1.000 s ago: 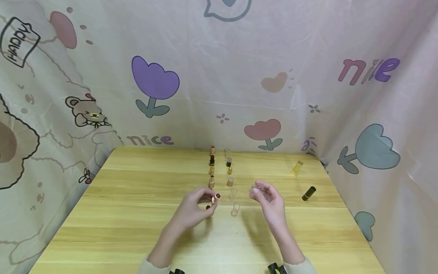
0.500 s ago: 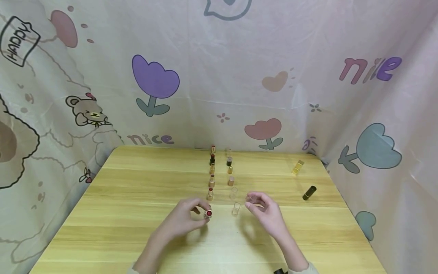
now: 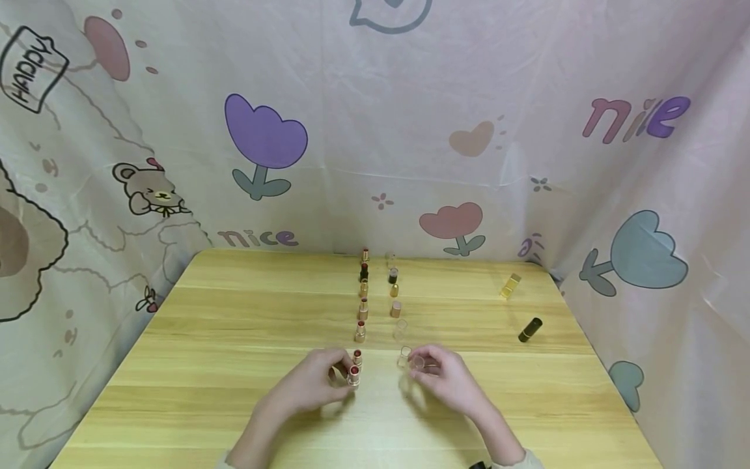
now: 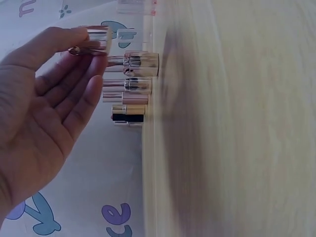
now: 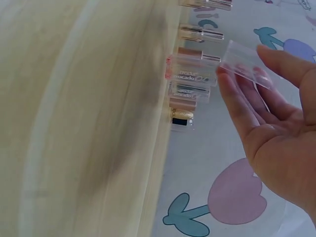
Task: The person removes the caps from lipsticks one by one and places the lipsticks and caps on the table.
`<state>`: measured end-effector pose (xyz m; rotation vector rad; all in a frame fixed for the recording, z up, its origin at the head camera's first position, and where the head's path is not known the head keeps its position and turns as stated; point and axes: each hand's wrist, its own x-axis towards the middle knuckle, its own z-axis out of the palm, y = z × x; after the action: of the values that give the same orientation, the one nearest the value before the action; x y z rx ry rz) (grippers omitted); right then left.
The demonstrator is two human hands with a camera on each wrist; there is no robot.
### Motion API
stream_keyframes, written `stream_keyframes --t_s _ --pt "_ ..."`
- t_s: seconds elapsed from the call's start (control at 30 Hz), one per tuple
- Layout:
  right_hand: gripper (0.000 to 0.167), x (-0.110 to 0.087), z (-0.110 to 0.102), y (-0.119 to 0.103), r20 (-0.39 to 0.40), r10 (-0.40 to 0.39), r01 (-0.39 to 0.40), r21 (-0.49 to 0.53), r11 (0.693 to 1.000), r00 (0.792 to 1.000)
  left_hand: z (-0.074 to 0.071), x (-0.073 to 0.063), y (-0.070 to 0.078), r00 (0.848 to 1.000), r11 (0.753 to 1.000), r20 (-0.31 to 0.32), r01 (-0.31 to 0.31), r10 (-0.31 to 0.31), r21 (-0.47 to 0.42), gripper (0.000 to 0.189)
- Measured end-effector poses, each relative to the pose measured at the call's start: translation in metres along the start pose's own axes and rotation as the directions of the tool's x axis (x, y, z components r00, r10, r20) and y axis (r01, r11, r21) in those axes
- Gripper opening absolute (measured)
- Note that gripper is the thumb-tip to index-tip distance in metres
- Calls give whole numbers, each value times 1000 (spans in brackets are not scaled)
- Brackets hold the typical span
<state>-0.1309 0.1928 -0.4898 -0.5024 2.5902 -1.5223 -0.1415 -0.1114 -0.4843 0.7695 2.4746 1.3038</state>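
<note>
Above the table [image 3: 234, 319], at the near ends of the lipstick row [image 3: 361, 333] and cap row [image 3: 396, 309], left hand [image 3: 310, 383] pinches a red lipstick [image 3: 353, 377], right hand [image 3: 450, 383] pinches a clear cap [image 3: 417, 363]; light, level lowering is probably best, to avoid knocking neighbours.

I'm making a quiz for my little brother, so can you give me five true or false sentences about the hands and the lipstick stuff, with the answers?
1. The left hand holds a lipstick. True.
2. The black tube is nearer the person than the gold tube. True.
3. The right hand holds the black tube. False: it holds a clear cap.
4. In the head view, the row of lipsticks is right of the row of caps. False: it is on the left.
5. The cloth shows a purple flower. True.
</note>
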Motion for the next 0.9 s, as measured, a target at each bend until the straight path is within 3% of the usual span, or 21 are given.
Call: stream_keyframes --t_s 0.13,0.47,0.9 --pt "28 0 2 2 80 -15 22 -80 997 997 2 0 0 999 1000 34 2 -2 -12 24" --pt "23 3 8 0 209 0 41 -192 981 978 9 2 0 998 996 58 -26 21 84 25" --pt "23 5 12 2 220 -8 60 -231 971 976 14 3 -3 997 993 74 -30 21 117 26"
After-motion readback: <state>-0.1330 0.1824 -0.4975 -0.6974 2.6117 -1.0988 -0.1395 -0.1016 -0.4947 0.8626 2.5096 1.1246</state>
